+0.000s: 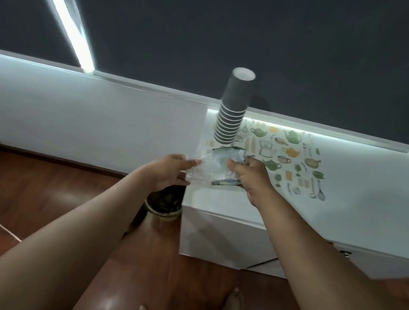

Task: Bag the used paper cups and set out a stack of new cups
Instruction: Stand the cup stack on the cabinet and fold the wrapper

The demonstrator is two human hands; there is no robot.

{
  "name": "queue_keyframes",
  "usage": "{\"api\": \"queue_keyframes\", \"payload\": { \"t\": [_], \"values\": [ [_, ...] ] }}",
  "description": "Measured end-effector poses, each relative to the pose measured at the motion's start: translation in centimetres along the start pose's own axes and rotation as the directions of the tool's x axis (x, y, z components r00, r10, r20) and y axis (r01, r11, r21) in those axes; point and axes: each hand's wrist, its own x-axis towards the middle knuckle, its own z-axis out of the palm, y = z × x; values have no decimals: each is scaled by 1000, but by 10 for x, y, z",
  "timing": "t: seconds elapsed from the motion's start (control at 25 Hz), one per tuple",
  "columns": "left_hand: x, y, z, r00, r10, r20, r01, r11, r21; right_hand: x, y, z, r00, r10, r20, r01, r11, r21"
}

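Cups in a grey upside-down stack point(232, 107) stand at the back edge of the white cabinet point(359, 194). Just in front, the left hand point(169, 171) and right hand point(251, 177) each pinch a crumpled clear plastic bag point(212, 167) above the cabinet's corner. A bin point(166, 202) sits on the wooden floor point(45, 189) below.

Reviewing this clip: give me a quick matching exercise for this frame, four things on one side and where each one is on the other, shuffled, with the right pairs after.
Things:
1. stack of grey cups
2. clear plastic bag
3. waste bin
4. kitchenware print

Places:
A. on the wooden floor beside the white cabinet
B. upside down on the cabinet top, at its back left corner
C. held between the left hand and the right hand
D. flat on the cabinet top, right of the cups

Pairs: 1-B, 2-C, 3-A, 4-D
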Motion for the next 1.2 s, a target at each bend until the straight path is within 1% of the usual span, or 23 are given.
{"api": "queue_keyframes", "payload": {
  "t": [0.04,0.08,0.16,0.2,0.24,0.28,0.32,0.36,0.44,0.48,0.6,0.72,0.8,0.84,0.92,1.0,1.08,1.12,1.2],
  "values": [
    [-8,-1,-13,1000,-4,-21,5,1000,11,-4,-1,19,1000,1,17,-1,1000,22],
    [-19,1,-29,997,0,-74,1,1000,19,-9,-4,40,998,14,57,-17,999,51],
    [-35,6,-69,976,55,-209,-41,997,72,-19,-17,79,976,105,191,-122,989,80],
    [-36,8,-86,962,93,-256,-71,993,94,-20,-22,92,959,134,250,-154,986,61],
    [-37,10,-100,949,132,-285,-104,989,109,-16,-25,103,950,139,279,-150,988,21],
    [-37,12,-115,935,161,-315,-135,985,105,-12,-27,117,957,123,263,-116,992,-40],
    [-37,13,-128,925,174,-338,-155,984,84,-6,-27,130,975,79,206,-54,991,-121],
    [-34,13,-136,921,170,-351,-162,985,53,0,-26,141,991,3,132,27,973,-228],
    [-25,13,-152,928,101,-358,-127,991,-49,19,-25,165,988,-154,31,151,871,-467],
    [-17,14,-160,936,53,-349,-97,989,-110,32,-25,176,983,-184,16,165,836,-523],
    [12,17,-182,961,-61,-271,-9,968,-249,70,-25,201,984,-179,-3,144,805,-576],
    [51,17,-213,951,-174,-254,101,956,-276,109,-18,229,997,-73,-24,42,781,-623],
    [79,11,-228,940,-227,-255,157,951,-268,132,-7,242,996,9,-89,-60,806,-589],
    [94,7,-237,932,-241,-270,178,954,-240,146,2,250,991,30,-129,-97,828,-552],
    [115,-4,-247,922,-217,-321,180,974,-141,159,20,259,983,40,-179,-131,832,-538],
    [141,-24,-266,898,-166,-407,199,979,40,175,49,279,972,77,-223,-192,807,-558],
    [167,-58,-287,847,-113,-519,260,940,220,189,89,298,960,119,-254,-249,779,-576],
    [179,-77,-296,823,-86,-562,287,916,280,197,113,306,955,121,-270,-263,768,-584],
    [212,-124,-315,811,-41,-584,302,884,357,221,171,325,940,132,-315,-306,738,-602]
  ]
}}
